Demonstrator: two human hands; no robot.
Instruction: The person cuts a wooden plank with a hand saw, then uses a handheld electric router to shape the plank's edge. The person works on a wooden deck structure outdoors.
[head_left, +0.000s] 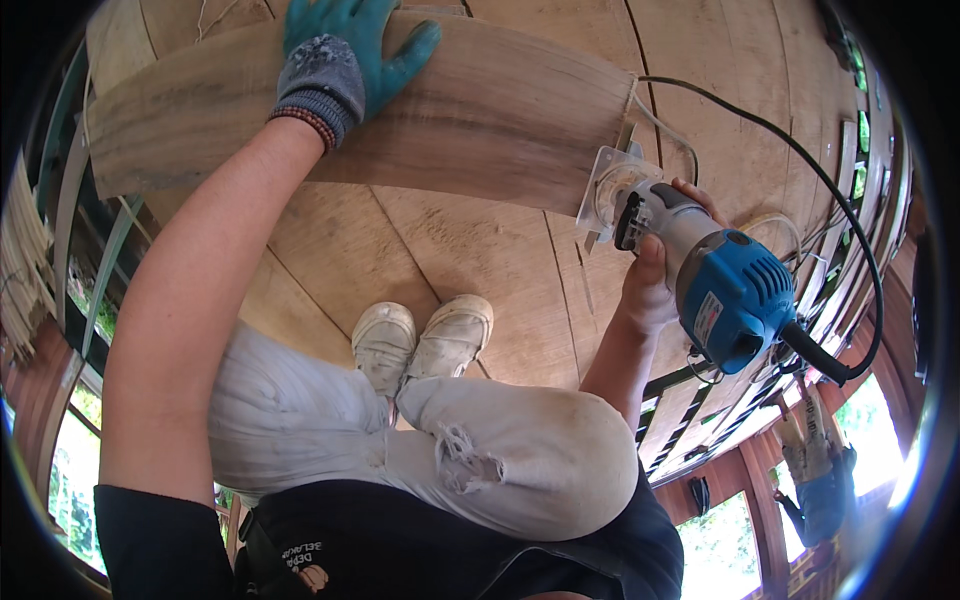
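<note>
Router at the board's right end, one palm holding the wood

Head view: your wooden board [480, 125] lies across the plank floor [490, 245], beyond your shoes [425, 340]. Your left hand [345, 50], in a teal and grey glove, is spread flat on top of it, left of the board's middle, thumb stretched out; the fingertips run out of the picture. Your right hand [655, 280], bare, is wrapped around the blue and silver trim router [735, 285], just off the board's right end. The router is tilted on its side, its clear base plate [605, 195] facing that end; whether the two touch, you cannot tell from here, nor whether the motor is running.

With one palm bearing down so far from the cut end, the board could pivot or slide if the tool pushes hard. A base plate not sitting square could let the bit dig in or kick, and a one-handed grip would have little to resist it. The black cord [810, 140] loops back to the board's far right corner, so it could snag there and tug the router off line.
</note>
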